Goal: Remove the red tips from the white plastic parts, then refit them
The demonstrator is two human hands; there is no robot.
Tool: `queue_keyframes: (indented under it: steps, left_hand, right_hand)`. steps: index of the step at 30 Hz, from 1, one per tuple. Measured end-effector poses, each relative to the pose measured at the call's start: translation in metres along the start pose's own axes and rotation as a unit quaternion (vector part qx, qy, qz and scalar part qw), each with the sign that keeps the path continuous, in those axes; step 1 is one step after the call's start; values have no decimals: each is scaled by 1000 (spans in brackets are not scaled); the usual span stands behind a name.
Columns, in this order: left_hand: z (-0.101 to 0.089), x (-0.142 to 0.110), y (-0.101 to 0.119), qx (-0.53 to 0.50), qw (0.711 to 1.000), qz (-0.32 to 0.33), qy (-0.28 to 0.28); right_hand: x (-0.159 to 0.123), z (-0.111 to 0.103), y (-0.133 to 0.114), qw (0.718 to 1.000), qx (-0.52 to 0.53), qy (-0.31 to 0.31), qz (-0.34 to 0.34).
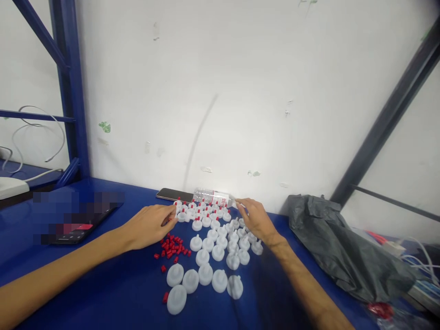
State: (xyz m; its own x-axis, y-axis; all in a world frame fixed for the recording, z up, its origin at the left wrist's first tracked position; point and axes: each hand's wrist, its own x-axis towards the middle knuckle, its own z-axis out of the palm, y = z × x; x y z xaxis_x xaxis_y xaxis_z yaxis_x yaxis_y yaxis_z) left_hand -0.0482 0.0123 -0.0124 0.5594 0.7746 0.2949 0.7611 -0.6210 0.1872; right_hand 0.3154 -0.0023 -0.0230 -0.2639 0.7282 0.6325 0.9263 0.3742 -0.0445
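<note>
Reaching over the blue tabletop (117, 288), the left hand (149, 224) and right hand (257, 220) are partly curled, any grip unclear, the right beside the bottle's (210, 196) neck, the left beside white caps (205, 274) and near loose red caps (169, 245).

Lids (217, 253) lie before the bottle (205, 195), right of the caps (169, 246), left of the bag (330, 238).

Both my forearms run out of frame at the bottom and sides. My left fingertips (174, 213) overlap the white caps (197, 224); grip unclear. Bottle label (220, 199) too small to read. Tablet (84, 224) partly pixelated. Bag's (326, 233) contents hidden.
</note>
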Motion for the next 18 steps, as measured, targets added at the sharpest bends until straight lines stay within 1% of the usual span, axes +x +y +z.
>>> queue_keyframes:
  steps: [4, 8, 13, 18]
  left_hand:
    - [10, 0, -3, 25, 999, 6, -41]
    - [14, -1, -8, 45, 997, 13, -65]
    - [16, -3, -9, 57, 995, 18, -75]
    - [15, -3, -8, 59, 995, 22, -71]
  right_hand:
    - [-5, 7, -3, 998, -15, -62, 11]
    - [-7, 6, -5, 994, -26, -106, 20]
    - [-6, 1, -8, 994, -19, -111, 9]
    - [-11, 10, -14, 993, 8, -113, -30]
